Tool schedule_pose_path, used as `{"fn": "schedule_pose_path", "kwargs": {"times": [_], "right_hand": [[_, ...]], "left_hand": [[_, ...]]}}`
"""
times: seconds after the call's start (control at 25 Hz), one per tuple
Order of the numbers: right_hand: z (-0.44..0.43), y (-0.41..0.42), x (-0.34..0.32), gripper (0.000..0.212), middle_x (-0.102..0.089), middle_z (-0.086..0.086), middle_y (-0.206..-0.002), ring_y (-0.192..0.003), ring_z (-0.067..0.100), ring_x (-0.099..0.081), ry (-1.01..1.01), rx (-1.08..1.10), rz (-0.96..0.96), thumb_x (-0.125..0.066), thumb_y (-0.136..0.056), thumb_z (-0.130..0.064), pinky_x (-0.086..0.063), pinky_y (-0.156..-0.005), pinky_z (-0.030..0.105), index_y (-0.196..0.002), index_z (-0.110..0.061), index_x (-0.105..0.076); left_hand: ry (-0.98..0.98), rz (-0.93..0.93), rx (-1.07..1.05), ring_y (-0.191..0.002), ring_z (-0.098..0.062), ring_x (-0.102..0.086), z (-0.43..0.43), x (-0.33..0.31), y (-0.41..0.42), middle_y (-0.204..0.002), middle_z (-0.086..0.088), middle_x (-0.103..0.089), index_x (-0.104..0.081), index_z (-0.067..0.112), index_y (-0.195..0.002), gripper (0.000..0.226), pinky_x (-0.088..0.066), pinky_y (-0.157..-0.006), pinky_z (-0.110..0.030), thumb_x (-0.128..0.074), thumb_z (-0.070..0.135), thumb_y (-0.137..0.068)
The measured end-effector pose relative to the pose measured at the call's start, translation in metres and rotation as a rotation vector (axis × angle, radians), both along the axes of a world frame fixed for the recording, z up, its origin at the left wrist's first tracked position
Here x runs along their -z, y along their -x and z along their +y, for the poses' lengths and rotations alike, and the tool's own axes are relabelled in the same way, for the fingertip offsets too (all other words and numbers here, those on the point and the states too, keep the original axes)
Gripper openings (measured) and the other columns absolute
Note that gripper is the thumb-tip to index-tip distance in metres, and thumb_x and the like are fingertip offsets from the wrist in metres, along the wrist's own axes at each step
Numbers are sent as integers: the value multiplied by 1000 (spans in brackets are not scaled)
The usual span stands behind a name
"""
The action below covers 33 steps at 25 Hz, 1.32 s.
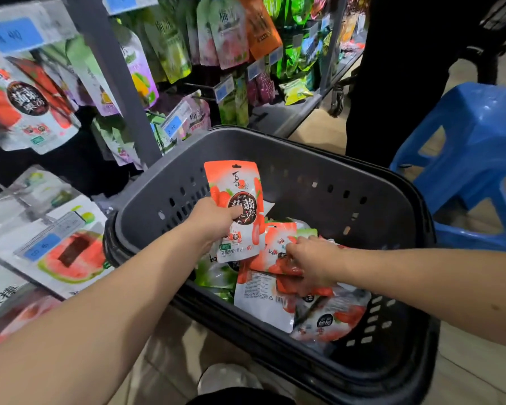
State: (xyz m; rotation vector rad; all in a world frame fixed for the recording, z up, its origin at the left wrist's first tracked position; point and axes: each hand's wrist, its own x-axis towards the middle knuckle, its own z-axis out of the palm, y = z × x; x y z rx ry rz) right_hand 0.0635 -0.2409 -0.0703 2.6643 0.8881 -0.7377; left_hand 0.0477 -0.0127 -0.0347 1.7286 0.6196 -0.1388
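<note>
A dark grey plastic shopping basket point(333, 171) stands in front of me with several snack pouches piled inside. My left hand point(214, 220) grips a red-and-white strawberry jelly pouch point(235, 188) and holds it upright above the basket's left side. My right hand point(313, 261) reaches into the pile and pinches another red strawberry pouch point(275, 252) lying there. More red pouches point(330, 320) and green pouches point(216, 276) lie beneath, partly hidden by my hands.
Shelves with hanging snack pouches point(30, 106) and blue price tags point(15, 35) run along the left and back. A blue plastic stool point(479, 135) stands at the right. A person in dark clothes point(398, 83) stands behind the basket. My shoe point(228, 378) shows below.
</note>
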Motion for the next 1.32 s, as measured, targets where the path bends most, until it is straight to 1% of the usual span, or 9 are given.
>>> {"fn": "schedule_pose_path", "kwargs": {"times": [0.12,0.24,0.48,0.64,0.8,0.92,1.0,1.16,1.32], "right_hand": [[-2,-7,-15,33,-62,5,-108,-95,28,-60,-13,0,52,-74,-83,-28,-52,-74,36,-108,-17,-56],[-11,-16,-35,11,-61,-1,-89,-81,23,-59,-77,58,9,-65,-83,-21,-48,-66,32,-86,-21,-55],[-28,-40,-86,8,-67,8,-68,-62,21,-63,-741,654,90,-63,-83,-6,-48,-54,24,-77,-6,-68],[-13,-34,-100,21,-54,23,-82,-57,24,-55,-1245,908,479,-55,-84,12,-47,-53,29,-102,3,-62],[12,-26,-94,38,-65,41,-112,-87,41,-63,-1298,929,635,-63,-82,5,-54,-85,54,-118,14,-59],[27,-18,-95,11,-68,28,-85,-66,30,-65,-1280,955,565,-57,-90,10,-58,-66,39,-97,4,-64],[33,-13,-97,16,-61,17,-71,-51,20,-57,-1307,951,575,-53,-93,12,-47,-55,30,-89,-1,-60],[48,-8,-95,18,-70,19,-91,-64,23,-67,-1406,981,587,-55,-95,12,-57,-58,31,-107,2,-64],[50,-9,-94,16,-76,14,-94,-72,22,-72,-1298,877,486,-70,-92,-3,-61,-71,35,-108,-2,-72]], "left_hand": [[19,-19,-25,-84,-28,-77,2,-5,3,-91,-8,-79,-72,4,-100,12,-63,-85,-47,-72,15,-95],[39,-62,-73,-89,-34,-77,5,-8,7,-93,-12,-79,-71,7,-88,8,-61,-88,-53,-72,12,-95],[75,-108,-217,-85,-32,-76,13,-22,15,-90,-11,-78,-70,8,-86,9,-60,-87,-57,-74,15,-91],[114,-133,-187,-93,-34,-76,13,-25,21,-95,-11,-80,-74,10,-97,18,-59,-93,-58,-76,26,-89],[205,-73,-150,-102,-40,-74,15,-18,23,-101,-13,-79,-74,10,-107,78,-54,-101,-56,-66,80,-73],[253,-52,-144,-97,-33,-76,5,-34,34,-93,-7,-81,-76,13,-100,64,-54,-102,-52,-47,70,-97],[252,-75,-74,-98,-30,-76,3,-38,37,-94,-5,-81,-78,18,-96,62,-52,-104,-52,-46,71,-97],[268,-154,33,-98,-25,-77,-3,-44,39,-101,-3,-81,-78,16,-106,48,-55,-102,-47,-70,60,-88],[90,-158,-58,-79,-35,-77,-6,-42,39,-84,-7,-80,-76,5,-88,43,-60,-78,-45,-83,46,-82]]}}
